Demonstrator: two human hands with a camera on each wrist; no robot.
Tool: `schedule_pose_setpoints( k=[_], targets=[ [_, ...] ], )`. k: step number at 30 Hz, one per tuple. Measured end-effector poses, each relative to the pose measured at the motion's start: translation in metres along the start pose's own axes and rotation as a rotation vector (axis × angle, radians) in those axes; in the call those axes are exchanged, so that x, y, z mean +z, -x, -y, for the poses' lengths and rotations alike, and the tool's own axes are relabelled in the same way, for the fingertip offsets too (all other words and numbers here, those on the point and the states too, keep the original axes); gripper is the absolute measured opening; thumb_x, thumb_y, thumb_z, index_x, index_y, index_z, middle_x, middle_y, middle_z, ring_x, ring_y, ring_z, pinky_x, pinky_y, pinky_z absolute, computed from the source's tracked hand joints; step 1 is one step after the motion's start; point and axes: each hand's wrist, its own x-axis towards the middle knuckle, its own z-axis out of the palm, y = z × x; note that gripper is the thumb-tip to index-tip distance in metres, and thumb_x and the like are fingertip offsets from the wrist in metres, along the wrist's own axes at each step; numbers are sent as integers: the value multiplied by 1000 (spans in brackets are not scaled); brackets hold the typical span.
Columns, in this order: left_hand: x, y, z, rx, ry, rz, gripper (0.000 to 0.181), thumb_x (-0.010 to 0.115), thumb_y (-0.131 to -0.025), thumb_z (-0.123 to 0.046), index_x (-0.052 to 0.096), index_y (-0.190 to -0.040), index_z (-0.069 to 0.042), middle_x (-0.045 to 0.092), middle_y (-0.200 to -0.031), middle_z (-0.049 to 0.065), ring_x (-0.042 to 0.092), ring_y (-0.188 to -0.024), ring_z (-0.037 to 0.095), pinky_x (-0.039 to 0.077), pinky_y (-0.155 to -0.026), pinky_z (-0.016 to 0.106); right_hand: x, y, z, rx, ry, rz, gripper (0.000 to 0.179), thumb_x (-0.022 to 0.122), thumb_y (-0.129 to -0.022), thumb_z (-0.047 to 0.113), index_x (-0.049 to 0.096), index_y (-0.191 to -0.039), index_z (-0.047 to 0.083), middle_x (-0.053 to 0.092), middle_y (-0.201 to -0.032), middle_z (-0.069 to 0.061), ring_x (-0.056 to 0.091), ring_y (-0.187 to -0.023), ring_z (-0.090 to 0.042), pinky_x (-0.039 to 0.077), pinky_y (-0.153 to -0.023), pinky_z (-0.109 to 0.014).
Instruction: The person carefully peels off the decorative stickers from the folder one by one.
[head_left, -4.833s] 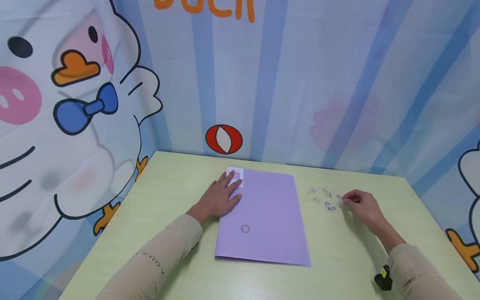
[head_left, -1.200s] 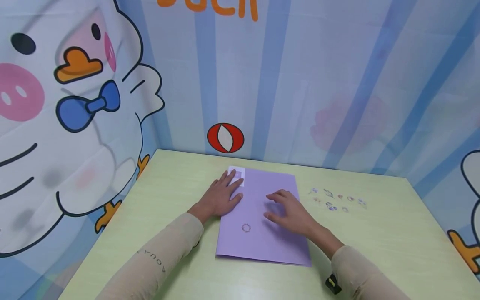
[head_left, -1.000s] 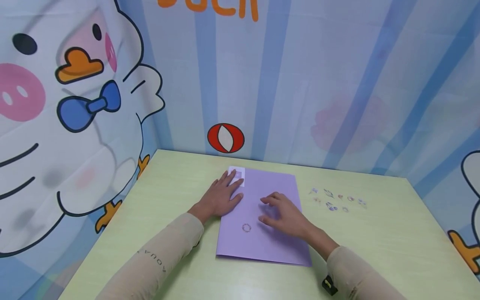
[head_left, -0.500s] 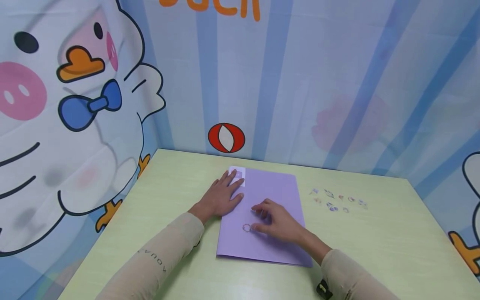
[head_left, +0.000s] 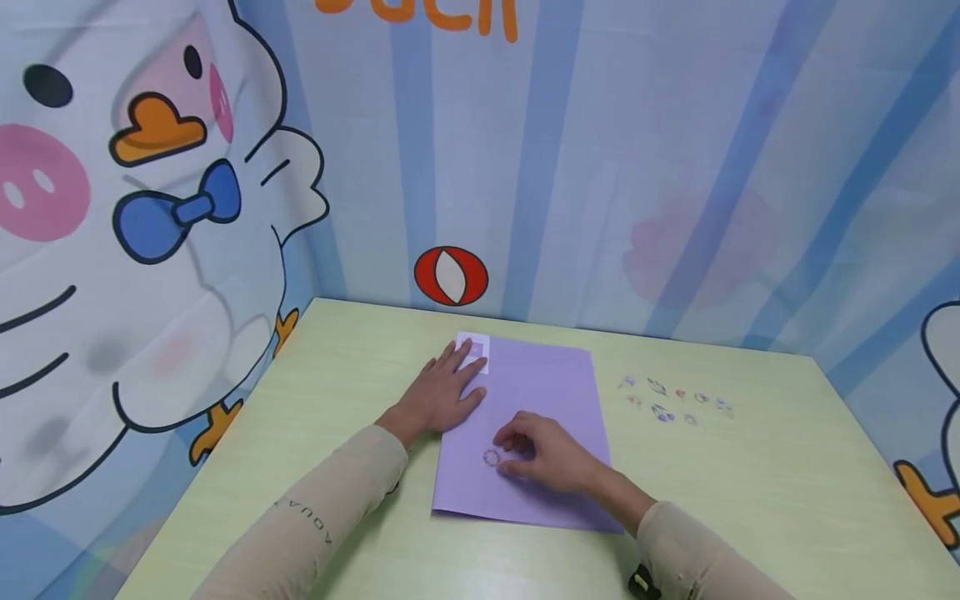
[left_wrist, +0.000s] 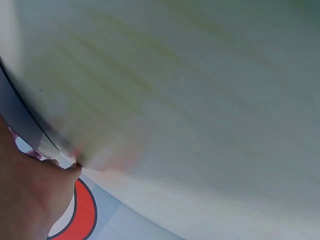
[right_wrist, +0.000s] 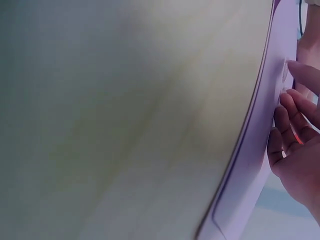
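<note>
A purple folder (head_left: 540, 375) lies on the table, with a small white label (head_left: 483, 360) at its far left corner. My left hand (head_left: 442, 396) rests on its left edge, fingers spread over part of the label. On the near left of the folder is a small round wreath sticker (head_left: 491, 457). My right hand (head_left: 551, 454) is bent low over the folder, its thumb and index fingertips apart at the wreath's right side. In the right wrist view the right hand (right_wrist: 300, 150) shows curved fingers close to the purple surface, nothing visibly held.
Several small flower-like stickers (head_left: 663, 412) lie in loose rows on the pale table (head_left: 750, 492), right of the folder. Behind the table hangs a blue striped cloth (head_left: 600, 167) with a cartoon duck (head_left: 172, 333). A black wrist device (head_left: 643, 582) sits under the right sleeve.
Earlier my right hand was among the stickers at right, pinching one; more lie there now. It has since come left over the folder, down to the wreath. The left hand stays put.
</note>
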Motion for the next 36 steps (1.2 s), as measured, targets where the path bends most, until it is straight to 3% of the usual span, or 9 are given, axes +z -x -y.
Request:
schedule_pose_setpoints(
  k=[16, 27, 36],
  targets=[
    [1, 1, 1, -7, 9, 9, 66, 38, -110, -53, 32, -169, -23, 10, -178, 8, 6, -164, 35, 18, -128, 59, 5, -1, 6, -74, 158, 0, 21, 85, -90, 15, 77, -108, 8, 69, -99, 3, 65, -93, -10, 55, -88, -33],
    [6, 5, 0, 1, 19, 6, 65, 39, -110, -52, 34, -168, -23, 12, -178, 9, 7, -163, 37, 19, -128, 60, 14, 1, 6, -23, 119, -32, 14, 85, -91, 14, 78, -102, 10, 68, -94, 5, 64, -88, -9, 56, -83, -29],
    [5, 0, 1, 6, 7, -20, 65, 37, -110, -52, 33, -168, -23, 12, -178, 9, 7, -163, 36, 19, -128, 59, 11, -3, 8, -2, 79, -32, 8, 83, -92, 12, 77, -98, 11, 66, -90, 6, 63, -85, -10, 55, -80, -29]
  ],
)
